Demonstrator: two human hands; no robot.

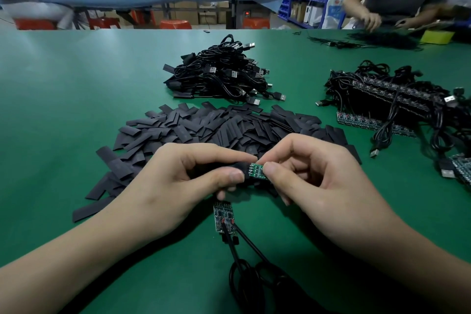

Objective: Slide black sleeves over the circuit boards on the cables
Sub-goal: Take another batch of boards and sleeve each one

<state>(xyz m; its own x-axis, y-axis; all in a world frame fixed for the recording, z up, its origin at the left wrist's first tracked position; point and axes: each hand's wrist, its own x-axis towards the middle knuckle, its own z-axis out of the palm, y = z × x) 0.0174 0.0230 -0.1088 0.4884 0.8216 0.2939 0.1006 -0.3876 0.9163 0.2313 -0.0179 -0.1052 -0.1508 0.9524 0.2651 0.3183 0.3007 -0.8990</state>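
Observation:
My left hand (178, 181) pinches a black sleeve (242, 169) between thumb and forefinger. My right hand (318, 181) pinches a small green circuit board (256, 169) whose left end sits inside the sleeve's mouth. Below the hands, two more circuit boards (223, 216) lie side by side on the green table (63, 99), with their black cables (244, 257) running toward me into a coil. A wide heap of flat black sleeves (204, 127) lies just beyond my hands.
A pile of sleeved USB cables (224, 74) sits further back at centre. At the right lies a bundle of cables with bare boards (390, 104). Another person's hands (372, 20) work at the far right edge. Other people sit at a blue table behind.

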